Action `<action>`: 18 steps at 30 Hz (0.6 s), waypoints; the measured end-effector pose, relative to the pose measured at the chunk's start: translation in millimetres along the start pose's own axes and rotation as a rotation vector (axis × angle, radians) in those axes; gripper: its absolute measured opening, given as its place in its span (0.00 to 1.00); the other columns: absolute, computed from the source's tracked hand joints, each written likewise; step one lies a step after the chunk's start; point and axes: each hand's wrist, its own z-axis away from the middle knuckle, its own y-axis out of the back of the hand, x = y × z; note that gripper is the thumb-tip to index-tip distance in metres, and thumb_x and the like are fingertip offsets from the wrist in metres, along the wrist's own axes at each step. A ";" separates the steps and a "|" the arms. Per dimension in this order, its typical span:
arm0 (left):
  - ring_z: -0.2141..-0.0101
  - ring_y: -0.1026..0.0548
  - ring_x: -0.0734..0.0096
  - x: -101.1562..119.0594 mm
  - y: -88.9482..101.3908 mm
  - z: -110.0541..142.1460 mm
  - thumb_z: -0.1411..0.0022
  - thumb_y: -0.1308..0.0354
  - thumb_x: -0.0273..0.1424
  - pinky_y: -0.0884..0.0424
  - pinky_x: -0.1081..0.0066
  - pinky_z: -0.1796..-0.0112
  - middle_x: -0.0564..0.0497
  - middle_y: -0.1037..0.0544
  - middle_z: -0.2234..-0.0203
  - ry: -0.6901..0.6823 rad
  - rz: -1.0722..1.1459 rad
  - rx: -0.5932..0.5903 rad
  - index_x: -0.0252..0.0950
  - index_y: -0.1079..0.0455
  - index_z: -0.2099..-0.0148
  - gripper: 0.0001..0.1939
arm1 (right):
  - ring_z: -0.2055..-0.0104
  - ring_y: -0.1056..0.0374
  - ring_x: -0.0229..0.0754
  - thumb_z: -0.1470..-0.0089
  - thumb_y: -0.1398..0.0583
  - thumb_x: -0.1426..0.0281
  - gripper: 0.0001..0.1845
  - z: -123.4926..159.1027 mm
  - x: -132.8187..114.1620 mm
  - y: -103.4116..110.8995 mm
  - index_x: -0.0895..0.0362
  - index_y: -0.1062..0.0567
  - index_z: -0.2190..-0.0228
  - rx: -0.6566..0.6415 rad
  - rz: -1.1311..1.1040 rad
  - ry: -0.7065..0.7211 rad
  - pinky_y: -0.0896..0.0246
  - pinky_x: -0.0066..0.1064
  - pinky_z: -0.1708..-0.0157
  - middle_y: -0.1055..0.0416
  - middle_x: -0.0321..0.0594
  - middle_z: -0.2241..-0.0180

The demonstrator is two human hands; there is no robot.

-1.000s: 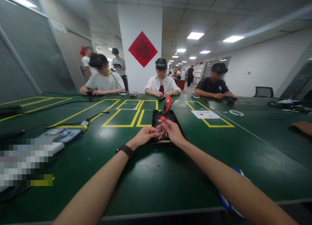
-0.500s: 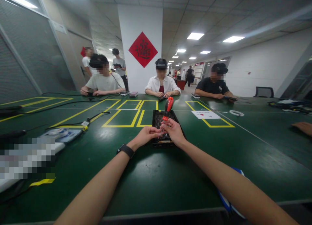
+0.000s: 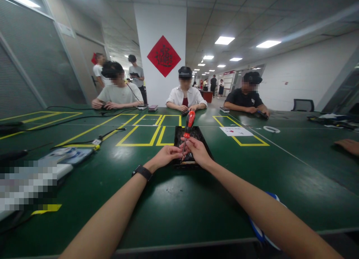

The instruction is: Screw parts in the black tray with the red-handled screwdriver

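A screwdriver [image 3: 189, 125] with a red and black handle stands nearly upright, its handle leaning slightly right at the top. My right hand [image 3: 199, 152] pinches it low, around the collar and metal shaft. From the other side, my left hand [image 3: 167, 156] is closed at the fingertips close to the shaft's lower end; whatever those fingers hold is too small to make out. Both hands are over a shallow black tray-like case [image 3: 206, 143] lying on the green table [image 3: 174, 206]. The hands cover much of its inside, and the screwdriver's tip is hard to see.
Yellow tape outlines [image 3: 136, 145] mark the table. A paper sheet [image 3: 236, 131] and a white ring [image 3: 271, 129] lie to the right. At left are cables [image 3: 112, 133] and a phone-like device [image 3: 75, 154]. Several people sit opposite; another person's hand [image 3: 347, 146] rests at far right.
The screwdriver's handle has tilted a little to the left, and its shaft shows more clearly between my fingers. Both hands stay over the black case.
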 end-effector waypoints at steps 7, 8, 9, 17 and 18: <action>0.70 0.29 0.73 2.3 0.1 -0.5 0.49 0.42 0.35 0.37 0.73 0.63 0.47 0.24 0.72 -0.014 0.033 -0.044 0.28 0.28 0.69 0.12 | 0.77 0.33 0.33 0.52 0.43 0.62 0.15 1.7 -1.1 0.4 0.60 0.30 0.65 0.011 0.012 -0.012 0.35 0.28 0.76 0.31 0.38 0.73; 0.69 0.29 0.72 1.5 -0.3 -0.5 0.49 0.42 0.34 0.37 0.72 0.62 0.47 0.24 0.71 -0.005 0.053 -0.031 0.28 0.28 0.68 0.12 | 0.76 0.33 0.34 0.53 0.42 0.62 0.14 1.7 -0.4 0.5 0.60 0.31 0.66 0.027 0.012 -0.009 0.35 0.28 0.76 0.31 0.37 0.73; 0.68 0.28 0.72 0.4 -0.7 -0.6 0.49 0.42 0.34 0.36 0.71 0.62 0.46 0.24 0.71 0.002 0.071 -0.013 0.28 0.28 0.67 0.13 | 0.75 0.33 0.34 0.53 0.42 0.63 0.14 1.6 0.5 0.6 0.60 0.31 0.67 0.046 0.014 -0.005 0.35 0.27 0.75 0.31 0.37 0.74; 0.73 0.30 0.75 -4.8 -6.1 -0.5 0.56 0.37 0.34 0.36 0.74 0.68 0.50 0.25 0.74 0.008 -0.007 0.123 0.29 0.30 0.68 0.15 | 0.74 0.32 0.35 0.54 0.41 0.64 0.13 0.0 2.4 -1.1 0.59 0.32 0.68 0.067 -0.012 -0.005 0.33 0.29 0.74 0.33 0.35 0.74; 0.74 0.30 0.77 -4.0 -6.8 -0.4 0.56 0.37 0.34 0.37 0.75 0.69 0.52 0.26 0.75 0.002 -0.016 0.124 0.29 0.31 0.69 0.14 | 0.74 0.32 0.35 0.55 0.41 0.64 0.13 0.0 2.3 -1.6 0.59 0.32 0.68 0.063 -0.021 -0.004 0.33 0.29 0.74 0.33 0.35 0.74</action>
